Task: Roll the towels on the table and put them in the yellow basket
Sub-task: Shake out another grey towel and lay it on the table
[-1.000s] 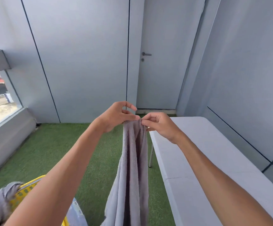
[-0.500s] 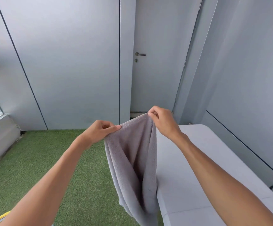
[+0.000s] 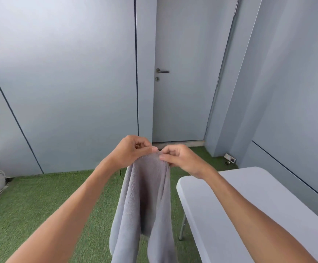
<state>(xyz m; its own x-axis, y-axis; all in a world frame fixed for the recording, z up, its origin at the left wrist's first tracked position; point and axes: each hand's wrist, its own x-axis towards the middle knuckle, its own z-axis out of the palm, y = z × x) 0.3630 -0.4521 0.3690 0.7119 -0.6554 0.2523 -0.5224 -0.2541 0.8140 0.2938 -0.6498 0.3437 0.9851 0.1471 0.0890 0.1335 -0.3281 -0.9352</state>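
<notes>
A: Hands?
B: Left hand (image 3: 133,150) and right hand (image 3: 181,158) are nearly touching, and the fingers of each pinch the top edge of the grey towel (image 3: 144,202). Probably bringing corners together to fold it before rolling.

A: Where's the towel?
B: In the air, hanging over the green turf (image 3: 40,202), just left of the desk (image 3: 230,205), not on it.

A: Texture?
B: Fluffy terry, limp, draped in two long folds. Desk is smooth pale plastic with a rounded corner.

A: Basket?
B: Not in view.

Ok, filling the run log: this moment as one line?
step: towel unrolled | left hand: pinches grey towel top edge | right hand: pinches same edge | towel: hanging beside table
</notes>
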